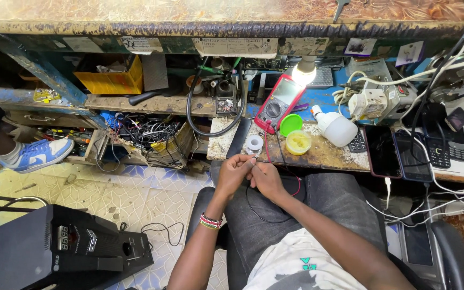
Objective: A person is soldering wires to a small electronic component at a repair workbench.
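Head view, reading left to right: I see a black box-shaped device (55, 247) on the tiled floor, then a yellow bin (115, 79) on the shelf with pale scraps in it, and below it a cardboard box (151, 140) stuffed with tangled wires. My left hand (234, 173) sits above the lap, fingers pinched narrow on a thin wire (253, 161); my right hand (267, 178) meets it, pinching the same wire, which is too fine for me to tell more. A spool of solder (254, 144) stands on the table (328, 153) just beyond the hands. Right of it lies a red multimeter (279, 103), then a green lid (291, 124) beside an open round tub (298, 142) holding yellowish paste. A white bulb (335, 128) lies next, then several dark phones (398, 154) side by side.
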